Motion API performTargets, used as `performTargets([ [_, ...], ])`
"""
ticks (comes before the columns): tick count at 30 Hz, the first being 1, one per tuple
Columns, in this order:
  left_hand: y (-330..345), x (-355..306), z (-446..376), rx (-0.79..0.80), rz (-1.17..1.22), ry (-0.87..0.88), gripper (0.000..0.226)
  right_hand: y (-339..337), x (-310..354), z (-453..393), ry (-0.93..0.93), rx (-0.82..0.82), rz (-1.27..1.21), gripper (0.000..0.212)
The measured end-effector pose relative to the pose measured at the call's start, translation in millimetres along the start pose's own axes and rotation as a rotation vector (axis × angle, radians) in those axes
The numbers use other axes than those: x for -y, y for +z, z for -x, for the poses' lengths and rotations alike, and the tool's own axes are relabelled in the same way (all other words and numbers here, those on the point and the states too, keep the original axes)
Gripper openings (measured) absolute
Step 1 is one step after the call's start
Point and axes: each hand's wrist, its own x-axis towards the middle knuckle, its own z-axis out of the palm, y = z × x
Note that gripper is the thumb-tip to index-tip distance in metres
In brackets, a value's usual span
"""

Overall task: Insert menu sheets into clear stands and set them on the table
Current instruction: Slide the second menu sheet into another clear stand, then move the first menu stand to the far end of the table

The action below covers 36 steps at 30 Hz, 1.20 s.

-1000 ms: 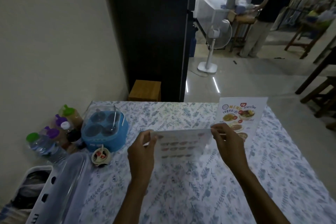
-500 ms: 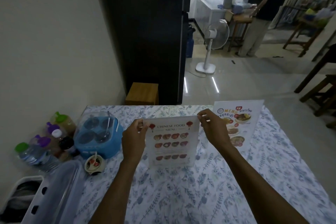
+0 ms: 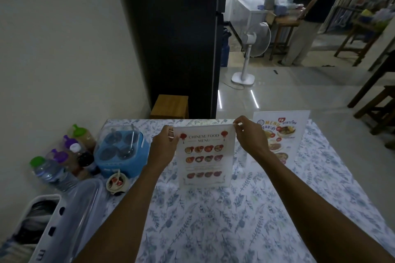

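Head view: both hands (image 3: 163,147) (image 3: 250,137) on menu stand (image 3: 204,156) top corners

A dimly lit eatery: a plain cream wall (image 3: 59,53) runs along the left, meeting a tall black cabinet (image 3: 175,34) with a small wooden stool (image 3: 170,106) at its foot. Beyond, glossy pale floor tiles (image 3: 299,94) reflect two strips of light. A white pedestal fan (image 3: 251,49) stands in the far room, dark wooden tables and stools (image 3: 376,107) at right.
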Motion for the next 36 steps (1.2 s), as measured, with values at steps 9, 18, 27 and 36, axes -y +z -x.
performTargets([
  [9, -18.0, -11.0, 3.9, 0.141, -0.063, 0.125, 0.057, -11.1, 7.9, 11.6, -0.008, 0.09, 0.041, 0.035],
  [18, -22.3, -23.8, 18.2, 0.082, -0.2, 0.166, 0.055, -29.0, 19.1, 33.1, -0.02, 0.036, 0.063, 0.037],
  [27, -12.6, -50.8, 43.9, -0.068, -0.226, 0.3, 0.038, -46.5, 16.1, 59.3, 0.03, 0.014, 0.046, 0.033],
  [36, 72.2, -72.4, 90.5, 0.057, -0.084, 0.338, 0.03, -47.6, -37.4, 99.5, 0.178, 0.018, 0.051, 0.028],
])
